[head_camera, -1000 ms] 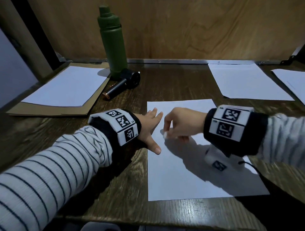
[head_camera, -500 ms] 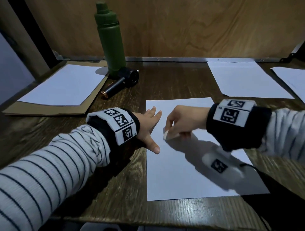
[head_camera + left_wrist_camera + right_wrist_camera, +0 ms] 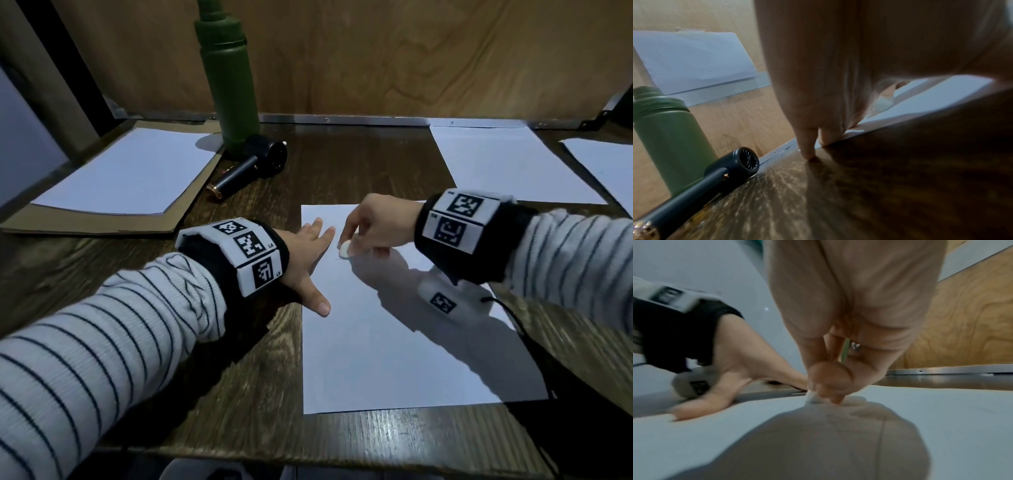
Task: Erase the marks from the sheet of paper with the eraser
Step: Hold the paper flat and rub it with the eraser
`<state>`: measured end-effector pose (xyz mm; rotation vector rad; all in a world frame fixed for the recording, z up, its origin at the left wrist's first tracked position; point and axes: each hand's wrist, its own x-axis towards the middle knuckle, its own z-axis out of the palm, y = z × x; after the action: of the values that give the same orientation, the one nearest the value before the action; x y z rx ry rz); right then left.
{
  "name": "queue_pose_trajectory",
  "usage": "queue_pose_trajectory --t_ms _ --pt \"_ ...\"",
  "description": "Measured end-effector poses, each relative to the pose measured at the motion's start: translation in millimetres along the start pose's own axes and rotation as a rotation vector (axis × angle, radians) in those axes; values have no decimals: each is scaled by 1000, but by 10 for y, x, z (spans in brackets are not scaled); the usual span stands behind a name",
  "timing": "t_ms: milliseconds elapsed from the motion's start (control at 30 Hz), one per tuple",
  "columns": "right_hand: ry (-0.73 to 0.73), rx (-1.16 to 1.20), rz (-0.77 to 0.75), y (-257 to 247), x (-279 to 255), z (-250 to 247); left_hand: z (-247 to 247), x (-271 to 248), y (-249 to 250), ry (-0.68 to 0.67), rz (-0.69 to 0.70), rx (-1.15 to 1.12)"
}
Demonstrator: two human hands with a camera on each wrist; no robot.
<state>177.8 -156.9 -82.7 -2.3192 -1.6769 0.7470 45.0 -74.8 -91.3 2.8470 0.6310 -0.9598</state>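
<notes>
Head view: sheet of paper [image 3: 394, 342] flat on the table [image 3: 239, 359].
Left hand [image 3: 308, 253]: fingers straight and spread, pressing flat on the sheet's left edge near the far corner.
Right hand [image 3: 373, 228]: pinching the eraser [image 3: 344, 249] in curled fingertips.
Eraser: white, tip touching the sheet, just beside the left fingertips.

Counter: dark brown wood [image 3: 342, 442] with a strong grain, faintly glossy near the front edge.
Back wall: light plywood panel [image 3: 411, 54] with swirling grain, rising straight from the counter's far edge.
Join: a metal strip [image 3: 342, 119] runs along the foot of the panel.
Left side: a dark upright post [image 3: 51, 61] beside a pale bluish surface [image 3: 20, 137].
Light: dim, cool, casting soft shadows.
</notes>
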Motion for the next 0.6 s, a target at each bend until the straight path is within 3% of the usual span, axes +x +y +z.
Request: queue_pose_trajectory --t_ms 67,200,400,600 --pt "-33 -22 -36 28 -81 28 10 33 -23 0 10 3" --pt "-252 5 -72 10 -256 28 14 71 -40 -11 8 16" --pt "0 -10 -38 -28 20 18 4 81 -39 2 8 49" --pt "-202 -10 -59 51 -227 38 -11 78 -16 -1 -4 58"
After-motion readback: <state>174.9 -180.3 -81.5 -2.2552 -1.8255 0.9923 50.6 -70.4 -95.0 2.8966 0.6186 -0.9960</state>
